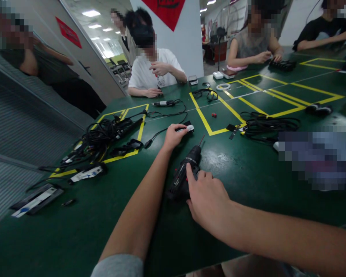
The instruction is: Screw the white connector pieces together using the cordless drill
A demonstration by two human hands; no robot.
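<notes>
A black cordless drill (180, 179) lies on the green table, its thin bit pointing away from me. My right hand (209, 192) is closed around the drill's handle, with the index finger stretched along its body; the handle is mostly hidden under the palm. Farther out, my left hand (174, 135) pinches a small black-and-white piece (189, 128) at table level, near a cable plug (148, 144). What kind of piece it is I cannot make out.
Tangled black cables (100, 134) lie at left inside yellow tape, near adapters with white labels (88, 174). A coiled cable (269, 124) lies at right. A slim black-and-silver tool (164, 103) and a small red piece (213, 115) lie farther back. Several people are around the table.
</notes>
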